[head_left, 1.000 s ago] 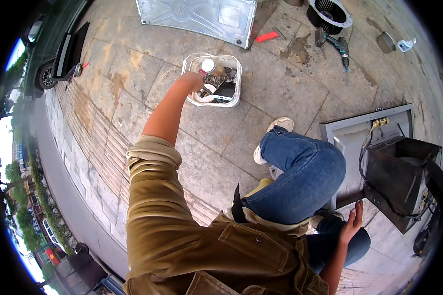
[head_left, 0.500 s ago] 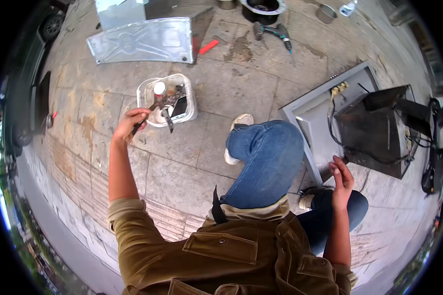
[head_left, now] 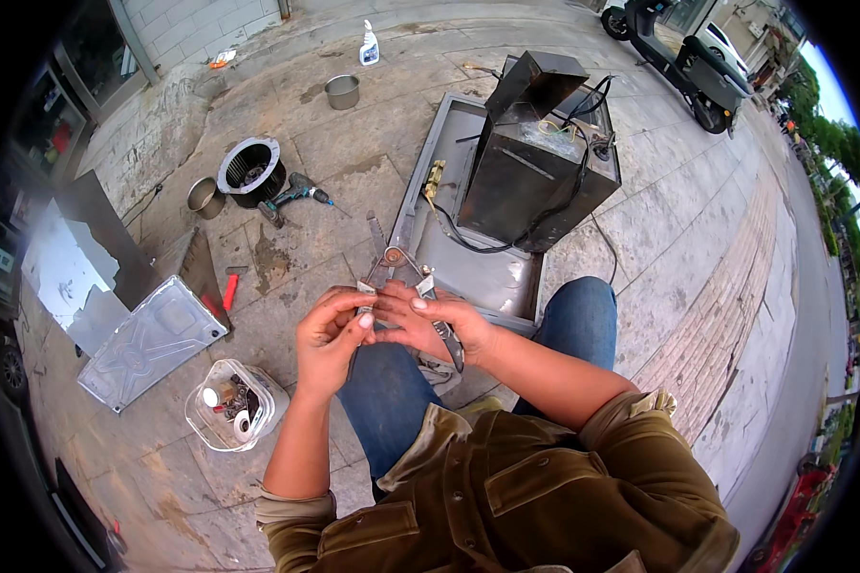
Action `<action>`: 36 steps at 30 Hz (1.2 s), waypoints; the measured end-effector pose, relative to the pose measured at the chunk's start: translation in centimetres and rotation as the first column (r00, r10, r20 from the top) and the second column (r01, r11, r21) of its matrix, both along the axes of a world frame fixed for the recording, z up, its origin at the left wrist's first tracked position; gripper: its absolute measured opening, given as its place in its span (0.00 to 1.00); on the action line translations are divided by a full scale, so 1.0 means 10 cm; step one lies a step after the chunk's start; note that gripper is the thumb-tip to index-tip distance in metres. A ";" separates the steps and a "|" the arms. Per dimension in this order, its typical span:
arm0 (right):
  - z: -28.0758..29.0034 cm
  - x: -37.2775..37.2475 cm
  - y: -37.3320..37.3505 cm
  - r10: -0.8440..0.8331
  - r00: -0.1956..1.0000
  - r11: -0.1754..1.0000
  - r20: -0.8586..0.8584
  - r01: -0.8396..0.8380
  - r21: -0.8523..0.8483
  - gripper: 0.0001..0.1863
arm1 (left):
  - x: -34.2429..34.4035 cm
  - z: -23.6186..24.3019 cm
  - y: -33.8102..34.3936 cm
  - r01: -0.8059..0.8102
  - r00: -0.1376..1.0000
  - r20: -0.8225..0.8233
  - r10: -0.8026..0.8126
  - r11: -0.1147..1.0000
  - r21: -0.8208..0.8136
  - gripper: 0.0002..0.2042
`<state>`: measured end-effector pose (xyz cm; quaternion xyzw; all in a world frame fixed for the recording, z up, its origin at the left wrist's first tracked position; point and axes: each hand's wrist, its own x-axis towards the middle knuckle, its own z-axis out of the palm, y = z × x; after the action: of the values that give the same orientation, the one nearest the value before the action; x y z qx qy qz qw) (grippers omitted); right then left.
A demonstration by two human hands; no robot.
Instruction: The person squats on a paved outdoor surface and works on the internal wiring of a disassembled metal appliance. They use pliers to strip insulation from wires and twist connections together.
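Item in hand: a small grey metal bracket with a copper-coloured ring end (head_left: 392, 270), held above the blue-jeaned knees, just before the grey sheet-metal tray (head_left: 468, 239) carrying a dark metal box with black cables (head_left: 540, 162). Left hand (head_left: 330, 334) and right hand (head_left: 430, 320) both have fingers pinched narrow on it. Step judged: fitting or adjusting the part; the next move calls for fine fingertip alignment.

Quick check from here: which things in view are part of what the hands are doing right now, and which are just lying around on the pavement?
In hand:
- left hand and right hand, together on a small metal part
- dark tool under the right hand
- grey metal panel and black metal box just ahead

Lying about:
- clear tub of bits
- power drill
- round fan housing
- spray bottle
- metal cup
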<state>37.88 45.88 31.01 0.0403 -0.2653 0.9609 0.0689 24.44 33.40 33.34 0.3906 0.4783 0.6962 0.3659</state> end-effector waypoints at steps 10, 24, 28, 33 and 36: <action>0.11 0.43 0.15 -0.138 0.984 0.989 0.108 0.131 0.075 0.29 | 0.57 -0.07 0.45 -0.291 0.575 -0.737 0.355 0.931 0.221 0.15; -0.57 1.17 1.19 -0.541 0.787 0.794 0.295 0.363 0.487 0.30 | -1.03 -1.13 -1.32 -0.863 0.452 -0.726 0.518 0.459 -0.211 0.20; -0.95 1.62 1.71 -0.579 0.734 0.735 0.355 0.283 0.616 0.27 | -1.82 -1.78 -2.90 -0.971 0.093 -0.911 0.403 -0.165 -0.172 0.21; -1.37 1.66 1.84 -0.561 0.671 0.753 0.485 0.170 0.636 0.25 | -2.05 -2.26 -3.71 -0.793 0.324 -0.881 0.345 -0.409 -0.452 0.31; -1.84 2.05 2.18 -0.562 0.658 0.609 0.501 -0.080 0.789 0.25 | -2.13 -2.28 -3.39 -0.779 0.355 -0.869 0.345 -0.405 -0.479 0.29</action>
<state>58.37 67.71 12.66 -0.3487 -0.6472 0.6732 0.0798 3.09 -0.46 10.54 -0.1729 0.9668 0.1872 -0.0191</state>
